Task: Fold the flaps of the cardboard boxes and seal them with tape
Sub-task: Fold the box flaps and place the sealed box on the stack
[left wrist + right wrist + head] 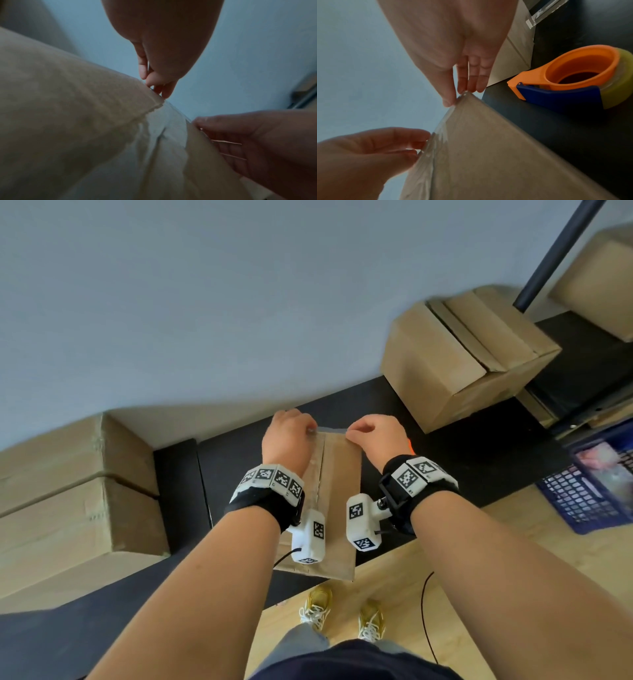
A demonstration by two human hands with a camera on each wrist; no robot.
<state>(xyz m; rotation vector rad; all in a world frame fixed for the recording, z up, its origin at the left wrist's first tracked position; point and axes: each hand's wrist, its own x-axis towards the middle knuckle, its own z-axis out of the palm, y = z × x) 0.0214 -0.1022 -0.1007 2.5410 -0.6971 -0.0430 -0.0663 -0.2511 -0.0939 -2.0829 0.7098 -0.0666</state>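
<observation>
On the black table (445, 446), left hand (286, 440) and right hand (378, 438) each pinch clear tape (330, 430) at the box (339, 481) far edge

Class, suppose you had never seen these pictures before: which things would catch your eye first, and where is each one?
First, the two hands, left and right, pinching the end of a clear tape strip at the far edge of the small box in the middle of the black bench. Next, the orange and blue tape dispenser lying on the bench just right of that box. Larger boxes stand at left and far right.
</observation>
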